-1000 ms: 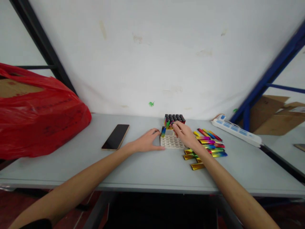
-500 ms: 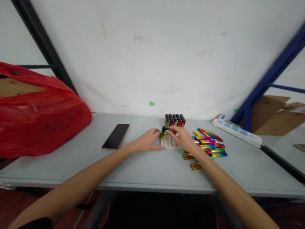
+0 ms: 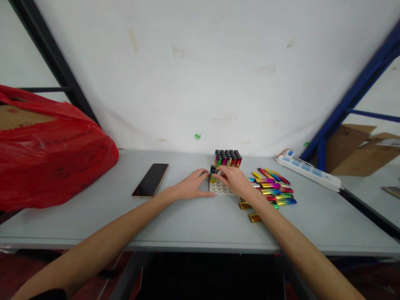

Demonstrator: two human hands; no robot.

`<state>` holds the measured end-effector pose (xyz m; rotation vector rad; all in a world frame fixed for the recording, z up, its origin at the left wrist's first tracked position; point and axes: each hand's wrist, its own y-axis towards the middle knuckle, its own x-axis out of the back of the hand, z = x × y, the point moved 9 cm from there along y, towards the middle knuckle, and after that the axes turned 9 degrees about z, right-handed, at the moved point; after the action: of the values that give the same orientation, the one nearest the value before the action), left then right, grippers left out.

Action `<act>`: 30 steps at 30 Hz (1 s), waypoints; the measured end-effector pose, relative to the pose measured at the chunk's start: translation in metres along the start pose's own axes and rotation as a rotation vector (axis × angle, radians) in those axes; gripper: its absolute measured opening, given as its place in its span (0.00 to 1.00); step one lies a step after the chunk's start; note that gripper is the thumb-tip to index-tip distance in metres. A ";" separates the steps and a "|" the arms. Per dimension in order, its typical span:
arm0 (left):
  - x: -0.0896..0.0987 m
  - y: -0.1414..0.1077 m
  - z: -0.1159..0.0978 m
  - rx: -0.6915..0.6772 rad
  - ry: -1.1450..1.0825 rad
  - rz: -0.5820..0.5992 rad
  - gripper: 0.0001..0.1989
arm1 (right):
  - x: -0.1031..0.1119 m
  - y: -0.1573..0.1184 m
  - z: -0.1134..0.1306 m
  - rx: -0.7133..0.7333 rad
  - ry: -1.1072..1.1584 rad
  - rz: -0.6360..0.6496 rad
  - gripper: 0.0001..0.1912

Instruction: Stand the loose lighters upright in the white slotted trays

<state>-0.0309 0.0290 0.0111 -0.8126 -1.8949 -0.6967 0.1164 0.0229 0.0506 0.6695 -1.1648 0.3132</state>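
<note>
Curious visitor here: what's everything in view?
Tray: one, white, centre
Standing lighters: many, multicoloured, behind tray
Tray lighter: at least one, blue and yellow, back left corner
Loose pieces: many, multicoloured, right
Phone: one, black, left
Bag: one, red, far left
Power strip: one, white, right
Boxes: count unclear, brown, far right
Table: one, grey, beneath
Wall: one, white, behind
Frames: two, black left, blue right
Left fingers: one hand, tray's left
Right fingers: one hand, above tray
</note>
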 end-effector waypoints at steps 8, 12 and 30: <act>0.001 0.000 0.001 0.007 -0.005 0.002 0.42 | 0.052 -0.032 -0.093 -0.358 -0.172 -0.053 0.16; 0.001 0.000 0.001 0.008 -0.010 -0.001 0.42 | 0.073 -0.070 -0.166 -0.686 -0.360 -0.009 0.15; 0.001 0.000 -0.001 0.012 0.005 0.011 0.41 | 0.099 -0.076 -0.174 -0.550 0.053 -0.448 0.18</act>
<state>-0.0307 0.0283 0.0122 -0.8131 -1.8873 -0.6795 0.3251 0.0631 0.0769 0.4126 -0.9578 -0.3582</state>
